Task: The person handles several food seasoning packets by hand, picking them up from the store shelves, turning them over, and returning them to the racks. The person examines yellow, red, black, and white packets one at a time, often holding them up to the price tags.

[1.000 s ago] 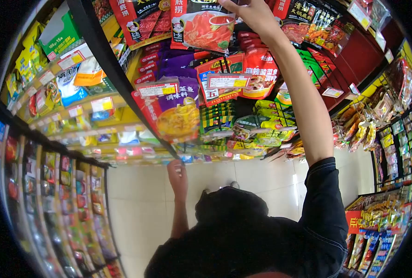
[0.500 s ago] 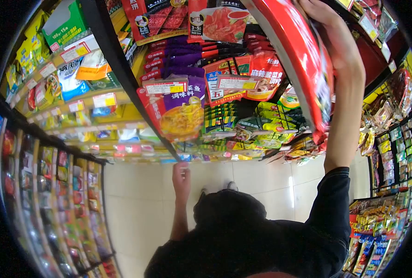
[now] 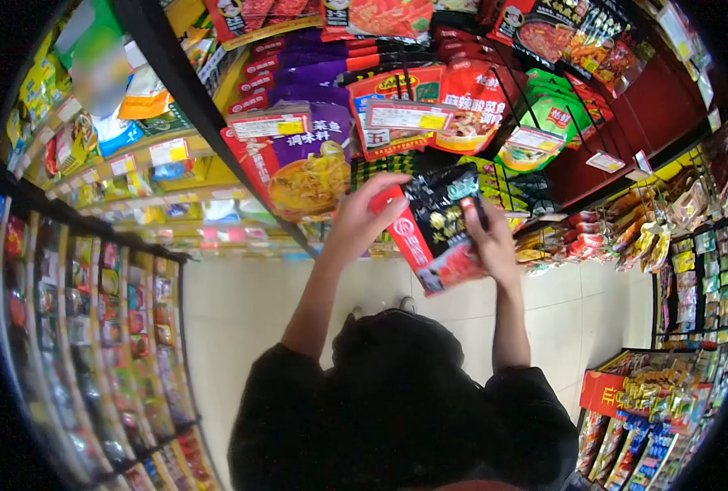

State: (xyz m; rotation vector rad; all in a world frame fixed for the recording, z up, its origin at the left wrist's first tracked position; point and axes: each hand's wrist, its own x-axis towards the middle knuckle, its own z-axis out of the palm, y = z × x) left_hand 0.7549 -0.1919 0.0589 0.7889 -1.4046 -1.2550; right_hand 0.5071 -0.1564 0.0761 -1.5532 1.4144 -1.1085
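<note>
A black and red seasoning packet is held tilted in front of the shelf, over the gap to the floor. My right hand grips its right side, thumb lying across the printed front. At the opposite edge, my left hand has its fingers closed on the red strip, their tips partly hidden. Just beyond the left hand hangs a purple and red seasoning packet behind a price tag. Farther along the same shelf are a red pickled fish seasoning packet and a green packet.
Hooks and price tags stick out from the shelf front. A dark upright post divides the shelving on the left. More stocked shelves stand at far left, and a red display box is at lower right. Pale tiles cover the floor.
My right hand has come down from the upper right with the packet, now turned front-up before me. My left hand has risen from low beside the shelf and taken hold of its left edge.
</note>
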